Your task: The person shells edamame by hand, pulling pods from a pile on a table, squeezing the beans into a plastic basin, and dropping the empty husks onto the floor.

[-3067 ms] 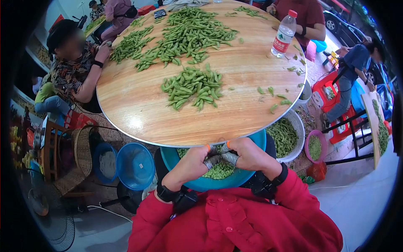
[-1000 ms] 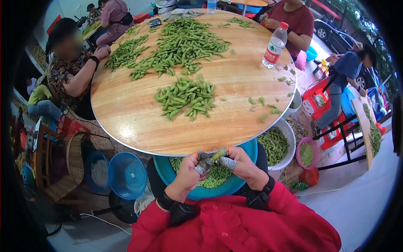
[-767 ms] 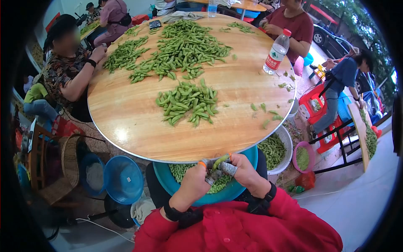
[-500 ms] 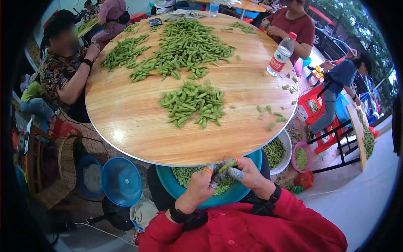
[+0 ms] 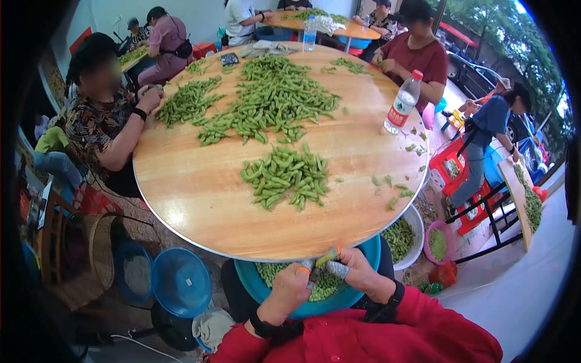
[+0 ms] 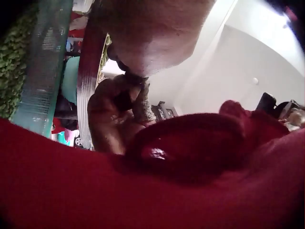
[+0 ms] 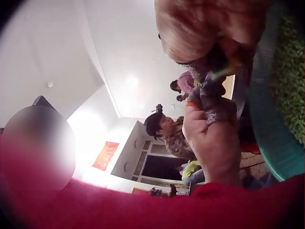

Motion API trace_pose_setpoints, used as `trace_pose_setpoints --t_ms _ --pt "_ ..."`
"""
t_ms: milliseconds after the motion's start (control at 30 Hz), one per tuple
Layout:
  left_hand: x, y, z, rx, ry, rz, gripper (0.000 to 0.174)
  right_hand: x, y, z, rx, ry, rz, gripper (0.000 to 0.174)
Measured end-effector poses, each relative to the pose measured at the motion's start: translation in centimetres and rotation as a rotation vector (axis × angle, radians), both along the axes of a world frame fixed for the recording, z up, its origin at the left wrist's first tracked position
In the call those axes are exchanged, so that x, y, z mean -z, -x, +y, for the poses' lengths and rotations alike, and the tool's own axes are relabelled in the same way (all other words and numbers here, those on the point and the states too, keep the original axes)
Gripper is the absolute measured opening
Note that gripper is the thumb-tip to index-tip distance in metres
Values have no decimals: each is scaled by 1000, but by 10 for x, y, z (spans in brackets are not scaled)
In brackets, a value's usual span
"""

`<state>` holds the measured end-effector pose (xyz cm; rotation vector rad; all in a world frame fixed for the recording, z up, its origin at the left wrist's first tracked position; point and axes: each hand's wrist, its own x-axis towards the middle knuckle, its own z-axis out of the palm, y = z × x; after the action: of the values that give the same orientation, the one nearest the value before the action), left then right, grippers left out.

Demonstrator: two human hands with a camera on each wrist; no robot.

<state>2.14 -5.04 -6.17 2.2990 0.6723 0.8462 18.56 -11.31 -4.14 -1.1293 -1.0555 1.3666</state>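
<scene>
Both hands meet over a teal basin (image 5: 245, 280) of shelled green soybeans (image 5: 324, 289), just below the table edge. A green soybean pod (image 5: 327, 258) is pinched by the thumb and fingers of my right hand (image 5: 365, 277). My left hand (image 5: 289, 295) has its curled thumb and fingers at the pod's lower end. Grey wraps with orange bands cover several fingertips. In the right wrist view the left hand (image 7: 212, 136) faces the right hand (image 7: 209, 28), fingertips together. The left wrist view shows the left hand (image 6: 152, 36) large and dark, its fingertips hidden.
Heaps of pods (image 5: 284, 175) lie on the round wooden table (image 5: 200, 212), beside a water bottle (image 5: 403, 103). A white tub (image 5: 416, 224) of pods and a pink basin (image 5: 449, 239) stand right; blue basins (image 5: 180, 281) stand left. Other people sit around the table.
The pod, not visible at first, shows between my fingers from one second ago onward. My hands stay together over the basin with small finger shifts. The head view has tilted up.
</scene>
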Motion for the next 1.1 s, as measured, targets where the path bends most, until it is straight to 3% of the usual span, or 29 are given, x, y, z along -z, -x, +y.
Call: trace_pose_setpoints --t_ms 33,133,200,267,333,500,600,700,800,833,933,1000,1100 --pt "2 1 0 5 -4 2 25 -1 1 0 -8 -29 6 17" --pt "-1 -8 -3 58 353 -300 21 -3 1 -2 -27 -62 -1 18" --pt "3 -5 -2 97 729 -351 19 -8 4 -4 -23 -69 -18 18" --pt "6 1 -4 128 1116 -379 18 -8 2 -4 -19 -128 -257 18" --pt "-2 -1 -9 86 1083 -389 19 -18 4 -4 -8 -188 -537 19" --pt "-4 1 -11 10 1283 -316 22 -16 4 -8 -65 -319 -600 22" --pt "9 -3 -16 7 1460 -424 24 0 2 -14 -53 -323 -729 17" --pt "23 -9 -16 18 1341 -349 20 -3 -4 -22 -66 -237 -730 16" --pt "10 -16 -22 40 710 51 15 -16 -36 -38 140 -278 -752 9" --pt "-6 -19 -21 14 706 151 13 -25 -53 -44 254 -141 -813 8" --pt "-23 -26 -6 -37 362 117 15 -14 -122 -76 550 214 -1056 17" --pt "-31 -37 22 -120 158 134 18 -1 -150 -95 717 224 -1101 25" --pt "-34 -61 65 -288 -177 175 16 -5 -151 -97 760 121 -943 26"
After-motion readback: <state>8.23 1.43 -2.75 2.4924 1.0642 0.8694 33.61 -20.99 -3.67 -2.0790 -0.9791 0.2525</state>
